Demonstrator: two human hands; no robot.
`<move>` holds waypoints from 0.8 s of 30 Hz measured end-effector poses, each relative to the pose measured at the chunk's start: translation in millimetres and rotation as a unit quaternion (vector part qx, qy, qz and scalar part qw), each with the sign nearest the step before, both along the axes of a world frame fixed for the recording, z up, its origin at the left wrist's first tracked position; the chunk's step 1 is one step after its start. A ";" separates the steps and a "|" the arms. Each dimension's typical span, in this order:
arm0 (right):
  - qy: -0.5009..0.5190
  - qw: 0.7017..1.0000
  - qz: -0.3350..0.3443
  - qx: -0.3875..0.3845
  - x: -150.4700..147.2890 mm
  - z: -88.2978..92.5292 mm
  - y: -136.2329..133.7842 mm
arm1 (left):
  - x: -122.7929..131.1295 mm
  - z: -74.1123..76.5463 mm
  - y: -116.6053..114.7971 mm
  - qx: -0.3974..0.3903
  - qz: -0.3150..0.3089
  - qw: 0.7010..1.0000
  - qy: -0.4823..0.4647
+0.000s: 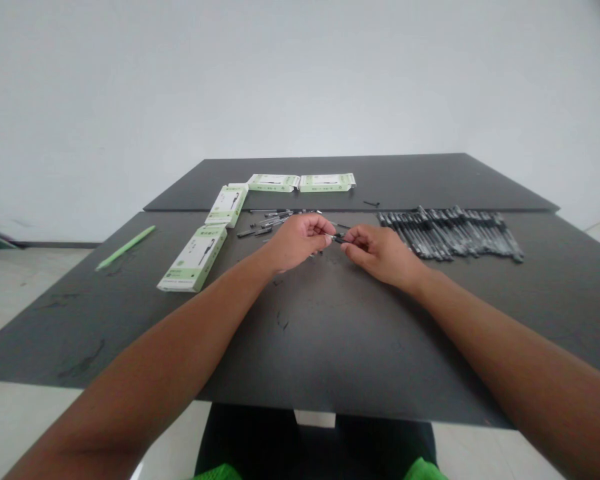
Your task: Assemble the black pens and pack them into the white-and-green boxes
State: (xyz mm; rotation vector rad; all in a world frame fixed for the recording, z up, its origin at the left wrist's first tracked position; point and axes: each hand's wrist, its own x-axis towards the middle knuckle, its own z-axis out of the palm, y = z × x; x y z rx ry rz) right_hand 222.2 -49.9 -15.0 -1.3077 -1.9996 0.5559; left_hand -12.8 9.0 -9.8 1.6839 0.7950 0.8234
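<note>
My left hand (300, 241) and my right hand (380, 253) meet over the middle of the dark table. Between their fingertips is a thin pen (339, 238) with a dark end; both hands pinch it, one from each side. Most of it is hidden by the fingers. Beyond and left of my left hand, loose pen parts (270, 223), clear and black, lie scattered. Just past my right hand, many clear pens with black ends (455, 233) lie side by side in a long row.
Several green-and-white pen boxes (195, 259) form a bent line at the left and back. A green pen-shaped stick (126, 247) lies near the left edge. Small black scraps (371, 203) dot the table (330, 347), which has a seam across it.
</note>
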 end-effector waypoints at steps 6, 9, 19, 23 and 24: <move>-0.014 1.000 0.019 0.008 -1.2 5.6 -2.1 | 0.6 0.6 -0.4 -0.002 -0.004 1.000 0.000; 0.008 1.000 0.002 -0.002 -1.2 1.0 -1.3 | 1.1 -0.5 -0.1 -0.001 0.000 1.000 -0.002; 0.037 0.999 -0.015 -0.008 -0.2 -7.6 3.2 | 0.0 0.7 -0.4 -0.002 0.001 1.000 0.004; 0.034 0.999 -0.014 -0.010 0.0 -6.5 2.0 | 0.1 1.1 -1.0 -0.003 0.003 1.000 0.004; 0.033 0.999 -0.014 -0.010 0.0 -6.4 1.8 | 0.2 1.1 -1.1 -0.003 0.002 1.000 0.004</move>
